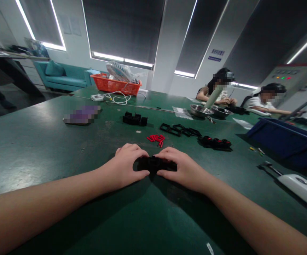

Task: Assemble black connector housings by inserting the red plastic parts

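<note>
Both hands grip one black plastic part [155,163] low over the green table. My left hand [128,162] is closed round its left end, thumb at the near side and fingers at the far side. Round the right end my right hand [181,166] is closed in the same way. Fingers cover much of the part, so its full shape is hidden. Just beyond it lies a small pile of red plastic pieces [156,138]. Farther back are several black rectangular frames [180,129], a black housing [134,119] and a black assembly with red spots [214,142].
A phone-like flat object [82,115] lies at left. An orange basket [116,85] and white cable [119,98] are at the back. Metal bowls [201,111] stand near two seated people. A blue bin [286,141] and a white-handled tool [300,187] are on the right.
</note>
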Motion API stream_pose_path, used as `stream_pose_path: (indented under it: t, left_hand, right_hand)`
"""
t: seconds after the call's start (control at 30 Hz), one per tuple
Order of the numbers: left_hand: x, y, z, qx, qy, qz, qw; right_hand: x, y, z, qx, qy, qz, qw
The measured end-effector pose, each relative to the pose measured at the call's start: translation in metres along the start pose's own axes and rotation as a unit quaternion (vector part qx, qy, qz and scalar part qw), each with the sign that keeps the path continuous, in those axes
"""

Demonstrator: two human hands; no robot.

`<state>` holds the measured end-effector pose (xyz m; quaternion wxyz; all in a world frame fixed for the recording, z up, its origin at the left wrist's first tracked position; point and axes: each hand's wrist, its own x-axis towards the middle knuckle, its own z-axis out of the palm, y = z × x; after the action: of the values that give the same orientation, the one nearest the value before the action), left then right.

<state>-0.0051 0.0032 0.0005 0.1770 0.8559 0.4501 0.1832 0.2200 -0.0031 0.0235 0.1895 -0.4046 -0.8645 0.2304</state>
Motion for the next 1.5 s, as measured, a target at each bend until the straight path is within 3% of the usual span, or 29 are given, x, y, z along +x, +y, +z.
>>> stream_pose_path:
  t: [1.5]
  left_hand:
    - [0.0,-0.0027,0.0016,-0.008,0.007,0.011,1.0]
  right_hand:
    - [-0.0009,-0.0044,-0.001,-0.003,-0.01,0.005,1.0]
